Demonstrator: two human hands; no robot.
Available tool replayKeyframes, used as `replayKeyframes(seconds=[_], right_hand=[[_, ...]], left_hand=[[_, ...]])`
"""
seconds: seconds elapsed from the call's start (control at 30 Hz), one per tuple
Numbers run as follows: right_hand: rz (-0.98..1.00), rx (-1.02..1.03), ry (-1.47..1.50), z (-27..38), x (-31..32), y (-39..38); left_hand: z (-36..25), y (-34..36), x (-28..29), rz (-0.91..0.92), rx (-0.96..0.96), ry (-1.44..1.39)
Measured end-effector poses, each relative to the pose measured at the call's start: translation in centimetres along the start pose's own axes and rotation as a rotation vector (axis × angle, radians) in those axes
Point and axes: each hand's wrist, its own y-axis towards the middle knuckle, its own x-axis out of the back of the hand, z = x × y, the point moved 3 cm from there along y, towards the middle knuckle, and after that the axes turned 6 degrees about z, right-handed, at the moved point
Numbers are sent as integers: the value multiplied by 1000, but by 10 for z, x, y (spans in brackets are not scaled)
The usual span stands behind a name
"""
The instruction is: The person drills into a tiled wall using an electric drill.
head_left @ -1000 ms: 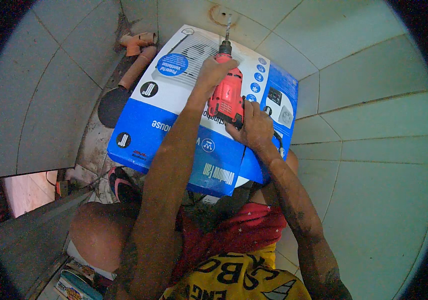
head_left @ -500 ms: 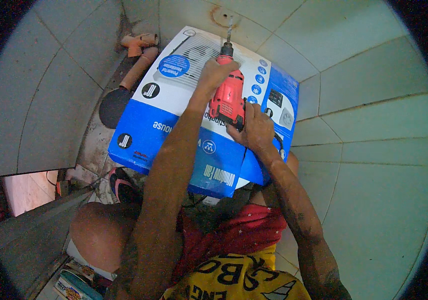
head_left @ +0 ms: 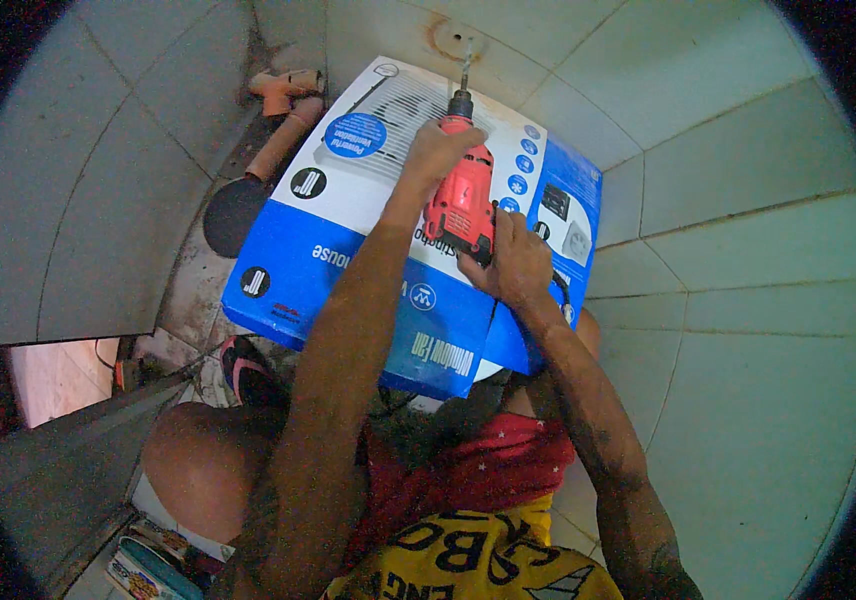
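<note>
Only the view has slid a bit; drill [head_left: 465, 195] and box [head_left: 283, 245] look the same

Both hands hold the red drill over the box. The left hand [head_left: 436, 155] is wrapped around its front, and the right hand [head_left: 520, 262] grips its back end. Past the box's far edge, the bit [head_left: 465, 76] points at the wall [head_left: 568, 55]. Orange pipe [head_left: 286, 140] lies left of the box.

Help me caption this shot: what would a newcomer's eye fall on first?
The red-and-black power drill, above centre, with the left grip near its front and the right grip at its rear. Beneath it in view spreads a big blue-and-white cardboard box. Then an orange, branched pipe fitting at upper left.
</note>
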Motion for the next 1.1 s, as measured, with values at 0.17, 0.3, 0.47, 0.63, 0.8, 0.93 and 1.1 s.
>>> replayKeyframes(seconds=[0.17, 0.3, 0.47, 0.63, 0.8, 0.93, 1.1], right_hand=[[6, 1, -24, 1, 4, 1], [-45, 37, -31, 0, 0, 2], [-64, 48, -38, -2, -2, 1], [-63, 40, -45, -2, -3, 0], [-33, 11, -21, 5, 1, 0], [-45, 21, -54, 0, -1, 0], [-71, 47, -56, 0, -1, 0]], left_hand=[[-9, -8, -4, 19, -11, -22], [-12, -7, -1, -13, -20, 57], [-13, -9, -4, -24, -20, 57], [-13, -11, -7, 25, -32, -37], [-7, -7, 0, 38, -38, -54], [-11, -8, -3, 27, -17, 16], [-14, -11, -4, -4, -23, 19]])
